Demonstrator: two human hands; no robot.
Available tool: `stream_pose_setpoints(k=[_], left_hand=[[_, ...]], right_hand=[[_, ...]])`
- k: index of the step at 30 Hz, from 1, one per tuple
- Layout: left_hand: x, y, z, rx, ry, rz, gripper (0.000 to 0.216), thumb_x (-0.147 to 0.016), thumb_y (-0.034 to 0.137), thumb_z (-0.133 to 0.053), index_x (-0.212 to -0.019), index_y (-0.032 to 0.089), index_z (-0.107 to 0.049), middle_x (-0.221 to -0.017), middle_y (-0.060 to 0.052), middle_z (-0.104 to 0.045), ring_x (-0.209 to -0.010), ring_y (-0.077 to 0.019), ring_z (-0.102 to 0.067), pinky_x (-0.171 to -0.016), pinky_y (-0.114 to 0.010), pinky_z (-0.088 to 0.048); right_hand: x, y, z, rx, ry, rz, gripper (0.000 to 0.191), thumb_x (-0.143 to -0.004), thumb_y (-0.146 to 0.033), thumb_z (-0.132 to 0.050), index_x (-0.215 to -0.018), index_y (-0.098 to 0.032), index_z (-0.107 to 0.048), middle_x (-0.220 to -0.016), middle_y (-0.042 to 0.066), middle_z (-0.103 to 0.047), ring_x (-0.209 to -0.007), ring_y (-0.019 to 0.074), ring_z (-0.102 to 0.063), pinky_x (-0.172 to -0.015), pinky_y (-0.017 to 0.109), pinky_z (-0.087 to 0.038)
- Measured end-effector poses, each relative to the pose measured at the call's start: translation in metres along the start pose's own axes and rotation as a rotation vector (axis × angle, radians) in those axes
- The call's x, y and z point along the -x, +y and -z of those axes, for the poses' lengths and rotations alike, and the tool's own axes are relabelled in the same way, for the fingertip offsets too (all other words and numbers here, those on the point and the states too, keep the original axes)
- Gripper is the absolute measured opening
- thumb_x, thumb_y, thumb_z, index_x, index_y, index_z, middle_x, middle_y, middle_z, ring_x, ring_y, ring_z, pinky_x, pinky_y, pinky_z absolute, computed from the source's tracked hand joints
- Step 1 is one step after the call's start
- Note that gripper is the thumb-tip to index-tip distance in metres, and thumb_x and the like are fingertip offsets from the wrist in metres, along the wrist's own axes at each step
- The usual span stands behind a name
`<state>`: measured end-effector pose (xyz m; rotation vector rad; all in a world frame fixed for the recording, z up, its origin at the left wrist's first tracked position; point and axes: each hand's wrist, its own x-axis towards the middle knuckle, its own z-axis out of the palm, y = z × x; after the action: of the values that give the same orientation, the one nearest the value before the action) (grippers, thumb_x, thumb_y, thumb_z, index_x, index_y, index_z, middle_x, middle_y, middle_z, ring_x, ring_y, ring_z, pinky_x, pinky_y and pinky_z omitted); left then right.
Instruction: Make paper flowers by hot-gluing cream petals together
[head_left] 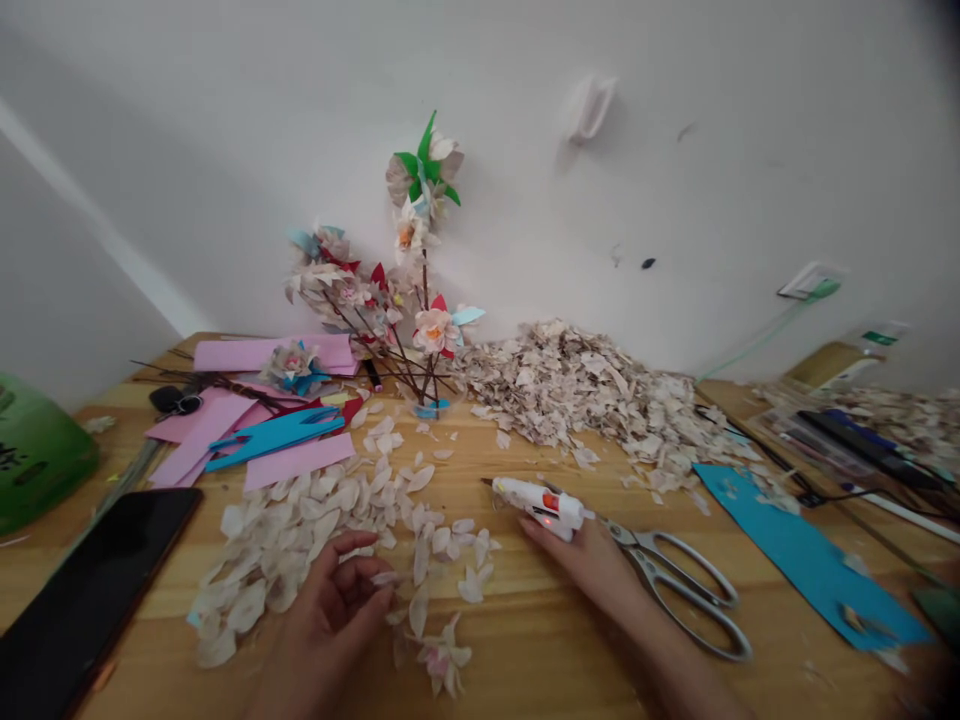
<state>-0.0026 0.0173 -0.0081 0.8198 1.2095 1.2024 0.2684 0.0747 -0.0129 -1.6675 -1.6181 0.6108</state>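
Note:
Low at centre left, my left hand (336, 608) is closed, pinching a pale petal (385, 579) between thumb and fingertips. My right hand (581, 560) grips a white hot glue gun (536, 500) with a red light showing; its dark nozzle points left, and the handle is mostly hidden. Beside my left hand, a heap of pale petals (289, 535) is spread over the wood, with more loose petals (448, 540) between the hands. A small handmade flower (444, 660) with a pinkish middle lies near the front edge. Metal scissors (694, 590) rest beside my right wrist.
Handmade flowers on twigs (409, 300) stand against the wall. Behind is a large heap of dry petals (570, 385). Pink paper (300, 462) and blue paper (277, 435) lie left, a phone (105, 590) nearer. On the right are a blue sheet (802, 555) and cables.

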Motion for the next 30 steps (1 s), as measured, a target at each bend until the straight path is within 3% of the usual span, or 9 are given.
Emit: stream_pose_setpoints(k=[5,8,13,19,25,30], left_hand=[[-0.002,0.006,-0.003,0.071,-0.030,0.089,0.047,-0.057,0.033,-0.078,-0.094,0.022,-0.052,-0.069,0.001,-0.072,-0.066,-0.0154,-0.064,-0.066,-0.025,-0.047],[-0.002,0.008,-0.004,0.116,-0.027,0.140,0.048,-0.056,0.033,-0.079,-0.093,0.022,-0.051,-0.065,0.002,-0.071,-0.064,-0.0156,-0.065,-0.064,-0.024,-0.047],[0.001,0.008,-0.001,0.188,-0.005,0.219,0.048,-0.060,0.031,-0.078,-0.097,0.022,-0.049,-0.068,0.003,-0.071,-0.065,-0.0132,-0.065,-0.063,-0.023,-0.045],[0.004,0.004,0.001,0.272,-0.025,0.253,0.049,-0.063,0.028,-0.077,-0.101,0.022,-0.046,-0.067,0.004,-0.070,-0.063,-0.0100,-0.064,-0.065,-0.022,-0.044],[0.004,0.005,0.000,0.275,-0.019,0.256,0.048,-0.064,0.027,-0.077,-0.100,0.021,-0.047,-0.072,0.001,-0.072,-0.065,-0.0112,-0.065,-0.066,-0.023,-0.045],[0.006,0.005,-0.003,0.280,0.004,0.229,0.042,-0.065,0.024,-0.075,-0.098,0.022,-0.049,-0.071,0.002,-0.072,-0.064,-0.0113,-0.065,-0.066,-0.023,-0.045]], right_hand=[[0.012,-0.025,0.009,-0.152,0.020,-0.064,0.034,-0.070,-0.047,-0.063,-0.089,-0.019,-0.067,-0.084,0.007,-0.074,-0.079,0.0277,-0.068,-0.072,0.039,-0.054],[0.029,-0.045,0.012,-0.299,-0.121,-0.081,0.026,-0.066,-0.045,-0.070,-0.081,-0.023,-0.069,-0.083,0.004,-0.074,-0.080,0.0274,-0.068,-0.073,0.038,-0.055],[0.046,-0.067,0.006,-0.337,-0.427,0.123,0.020,-0.063,-0.040,-0.072,-0.073,-0.024,-0.067,-0.073,0.000,-0.067,-0.065,0.0203,-0.064,-0.058,0.028,-0.054],[0.044,-0.067,0.001,-0.289,-0.410,0.124,0.020,-0.067,-0.039,-0.069,-0.065,-0.022,-0.059,-0.062,-0.003,-0.057,-0.055,0.0155,-0.056,-0.051,0.023,-0.049],[0.046,-0.068,-0.001,-0.310,-0.447,0.180,0.017,-0.071,-0.042,-0.066,-0.076,-0.026,-0.065,-0.073,0.000,-0.065,-0.066,0.0189,-0.063,-0.059,0.025,-0.053],[0.049,-0.065,-0.003,-0.291,-0.395,0.188,0.018,-0.069,-0.045,-0.067,-0.070,-0.027,-0.066,-0.064,-0.001,-0.066,-0.057,0.0193,-0.062,-0.052,0.026,-0.054]])
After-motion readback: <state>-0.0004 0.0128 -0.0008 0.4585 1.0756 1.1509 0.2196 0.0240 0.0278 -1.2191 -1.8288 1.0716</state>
